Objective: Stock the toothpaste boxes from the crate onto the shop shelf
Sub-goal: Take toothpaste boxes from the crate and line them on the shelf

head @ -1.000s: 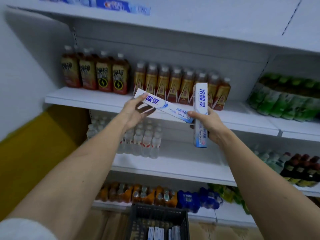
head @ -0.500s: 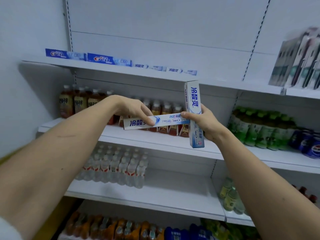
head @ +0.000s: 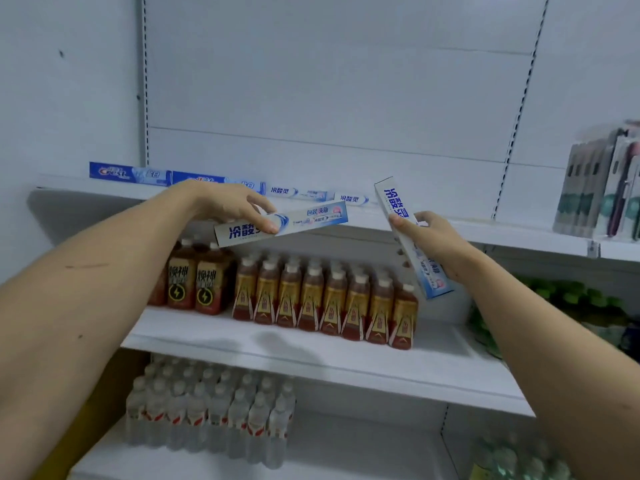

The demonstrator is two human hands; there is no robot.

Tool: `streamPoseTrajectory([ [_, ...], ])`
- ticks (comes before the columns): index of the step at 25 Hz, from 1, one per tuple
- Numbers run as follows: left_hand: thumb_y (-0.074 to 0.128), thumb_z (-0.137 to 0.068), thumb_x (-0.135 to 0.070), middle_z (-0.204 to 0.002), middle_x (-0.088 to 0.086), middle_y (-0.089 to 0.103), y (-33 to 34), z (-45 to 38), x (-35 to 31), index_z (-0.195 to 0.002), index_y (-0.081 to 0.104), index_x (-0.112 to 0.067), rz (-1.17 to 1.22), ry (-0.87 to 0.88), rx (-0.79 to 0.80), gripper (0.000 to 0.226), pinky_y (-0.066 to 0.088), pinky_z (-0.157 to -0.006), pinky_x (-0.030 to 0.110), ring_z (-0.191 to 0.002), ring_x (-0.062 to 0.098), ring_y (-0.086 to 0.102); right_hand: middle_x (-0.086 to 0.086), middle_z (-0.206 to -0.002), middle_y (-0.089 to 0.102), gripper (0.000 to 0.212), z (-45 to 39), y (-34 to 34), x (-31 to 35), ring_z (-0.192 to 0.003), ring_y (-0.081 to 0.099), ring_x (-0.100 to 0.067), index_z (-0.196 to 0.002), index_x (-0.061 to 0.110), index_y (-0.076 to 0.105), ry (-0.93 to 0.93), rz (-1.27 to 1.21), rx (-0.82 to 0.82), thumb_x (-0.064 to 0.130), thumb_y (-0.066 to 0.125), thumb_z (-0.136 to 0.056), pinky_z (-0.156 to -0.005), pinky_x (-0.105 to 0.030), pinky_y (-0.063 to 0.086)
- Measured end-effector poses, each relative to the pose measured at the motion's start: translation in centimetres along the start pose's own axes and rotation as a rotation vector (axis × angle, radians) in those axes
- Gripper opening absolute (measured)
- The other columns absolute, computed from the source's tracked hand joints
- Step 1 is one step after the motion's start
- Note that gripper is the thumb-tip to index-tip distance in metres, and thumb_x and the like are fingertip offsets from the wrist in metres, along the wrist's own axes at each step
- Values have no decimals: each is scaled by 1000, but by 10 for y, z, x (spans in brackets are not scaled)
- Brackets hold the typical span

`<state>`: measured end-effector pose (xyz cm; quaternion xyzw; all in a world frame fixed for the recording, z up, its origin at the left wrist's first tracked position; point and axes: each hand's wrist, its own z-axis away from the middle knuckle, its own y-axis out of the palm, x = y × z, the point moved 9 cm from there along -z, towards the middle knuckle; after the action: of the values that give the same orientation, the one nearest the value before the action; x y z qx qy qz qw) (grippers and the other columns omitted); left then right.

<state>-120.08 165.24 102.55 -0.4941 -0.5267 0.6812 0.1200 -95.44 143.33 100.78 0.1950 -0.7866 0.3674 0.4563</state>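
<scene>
left hand [head: 227, 206]: fingers curled over 1 toothpaste box [head: 281, 223], thumb under it; box near level, right end tipped slightly up, at the front edge of the top shelf [head: 485, 230], left half.
right hand [head: 434, 240]: gripping a 2nd toothpaste box [head: 398, 209] around its middle; box near upright, top leaning left, top end above the shelf's front edge, bottom end hanging below it.
gap: the 2 held boxes are apart, not touching.
shelved boxes [head: 207, 181]: row lying end to end along the back of the top shelf, from its left end toward the middle; looks like 4, but the left hand hides part of the row.
toothbrush packs [head: 599, 181]: standing at the right end of the top shelf.
tea bottles [head: 325, 299]: rows on the shelf below.
water bottles [head: 211, 414]: lowest shelf in view, left side.
</scene>
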Motion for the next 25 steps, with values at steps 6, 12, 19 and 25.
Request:
streamPoseTrajectory([
  [6,87,-57,-55,-112,7,68,-52,-47,9,-110,65,-36,47,89,-83,60,57,-81,42,-90,24,70,-8,-99,71,38,-65,-17,39,-72,67,-25,-112,24,62,-49,249,-54,46,71,-82,-74,-42,57],
  [12,78,-80,-39,-110,2,67,-68,-97,-9,-120,57,-29,-140,108,-143,46,54,-79,32,-90,19,69,-4,-97,73,42,-126,-16,61,-80,69,-21,-108,31,66,-102,446,-14,49,80,-73,-75,-34,54],
  [19,76,-83,-34,-111,-10,62,-80,-172,-33,-121,55,-33,-291,97,-174,43,49,-74,27,-90,12,66,-5,-106,68,50,-228,-22,41,-89,69,-26,-120,29,63,-98,669,49,45,79,-75,-81,-39,56],
  [25,76,-82,-33,-113,-12,64,-67,-271,-27,-117,55,-43,-404,8,-89,43,53,-90,37,-101,20,67,1,-106,62,59,-322,-5,13,-90,67,-27,-127,27,61,-114,937,158,47,77,-75,-90,-46,54],
])
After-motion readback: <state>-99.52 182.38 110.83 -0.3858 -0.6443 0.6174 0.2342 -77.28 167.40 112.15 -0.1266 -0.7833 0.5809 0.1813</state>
